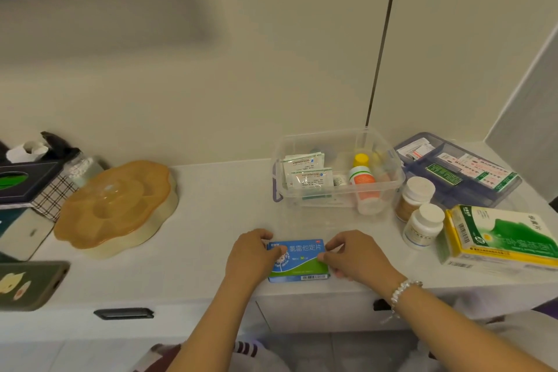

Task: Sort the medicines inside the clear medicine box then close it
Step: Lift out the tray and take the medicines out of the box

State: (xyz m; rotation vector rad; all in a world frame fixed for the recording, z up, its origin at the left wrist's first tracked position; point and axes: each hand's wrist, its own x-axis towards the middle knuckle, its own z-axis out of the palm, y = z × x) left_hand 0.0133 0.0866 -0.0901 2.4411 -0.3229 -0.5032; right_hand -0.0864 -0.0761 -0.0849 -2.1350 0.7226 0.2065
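Note:
A flat blue and green medicine box (299, 263) lies near the counter's front edge. My left hand (253, 254) grips its left end and my right hand (353, 254) grips its right end. Behind it stands the clear medicine box (392, 187), lidless, holding white sachets (305, 172) on the left and a yellow-capped bottle (362, 175) on the right. Its blue-tinted tray (510, 190) with flat packets rests to the right. Two white-capped bottles (422, 220) and a yellow and green carton (501, 235) stand on the right.
An orange flower-shaped lidded dish (117, 205) sits at the left. Further left are a tissue box (33, 181) and a phone in a dark case (30, 284). The wall runs close behind the clear box. Drawer handles (123, 313) show below the counter edge.

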